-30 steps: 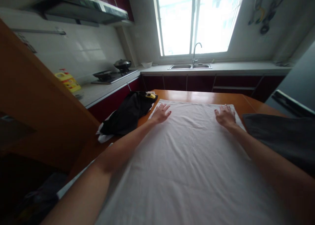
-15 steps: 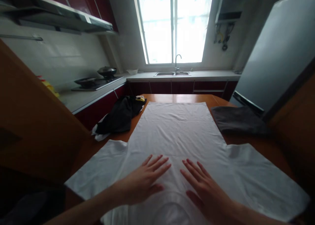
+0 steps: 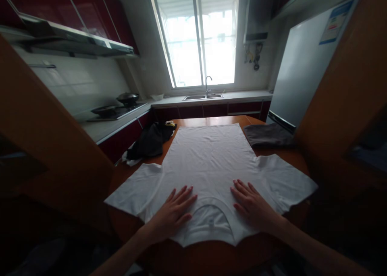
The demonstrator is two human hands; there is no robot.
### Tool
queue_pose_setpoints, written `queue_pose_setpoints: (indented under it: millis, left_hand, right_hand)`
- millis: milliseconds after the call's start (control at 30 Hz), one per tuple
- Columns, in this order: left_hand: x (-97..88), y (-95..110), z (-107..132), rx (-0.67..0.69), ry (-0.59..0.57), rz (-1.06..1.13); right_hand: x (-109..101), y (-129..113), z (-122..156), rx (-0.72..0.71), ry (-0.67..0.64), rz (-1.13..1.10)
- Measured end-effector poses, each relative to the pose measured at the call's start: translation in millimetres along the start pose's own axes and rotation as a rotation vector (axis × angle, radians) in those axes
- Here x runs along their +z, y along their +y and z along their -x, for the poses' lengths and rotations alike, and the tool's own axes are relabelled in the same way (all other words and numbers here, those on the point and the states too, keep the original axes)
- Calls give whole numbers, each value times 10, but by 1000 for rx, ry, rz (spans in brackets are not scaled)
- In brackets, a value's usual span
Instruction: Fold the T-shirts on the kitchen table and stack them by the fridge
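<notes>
A white T-shirt (image 3: 208,155) lies spread flat on the wooden table (image 3: 208,121), its neckline towards me and its hem at the far side. Both short sleeves stick out to the sides. My left hand (image 3: 173,211) rests flat on the fabric left of the collar, fingers stretched out. On the right of the collar my right hand (image 3: 249,203) also lies flat on the shirt, fingers extended. Neither hand grips anything. Small wrinkles run across the shirt's body.
A dark heap of clothes (image 3: 151,141) lies on the table's left side, and a folded grey cloth (image 3: 267,135) on its right. Beyond are a counter with a sink (image 3: 204,97), a stove with pans (image 3: 128,98) and a fridge (image 3: 305,66).
My hands have moved apart, the left one leftward, and now lie on either side of the collar. The view has shifted, so the whole neckline shows.
</notes>
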State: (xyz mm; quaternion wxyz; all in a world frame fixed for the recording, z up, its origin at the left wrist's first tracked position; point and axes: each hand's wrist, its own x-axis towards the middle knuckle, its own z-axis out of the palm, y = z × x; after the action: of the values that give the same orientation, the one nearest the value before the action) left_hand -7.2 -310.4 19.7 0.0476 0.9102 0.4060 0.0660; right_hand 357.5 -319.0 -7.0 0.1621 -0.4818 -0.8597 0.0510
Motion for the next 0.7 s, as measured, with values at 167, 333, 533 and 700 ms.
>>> queue_pose_setpoints:
  millis: [167, 333, 533, 700]
  left_hand:
    - [49, -282, 222, -208, 171, -73]
    - [241, -486, 423, -298, 145, -166]
    - [157, -296, 428, -352, 170, -91]
    - [188, -147, 399, -401, 150, -65]
  right_hand:
    - [13, 284, 127, 148, 206, 127]
    - [151, 589, 312, 362, 204, 249]
    - [235, 682, 378, 351, 335, 292]
    - [299, 656, 365, 262, 422, 234]
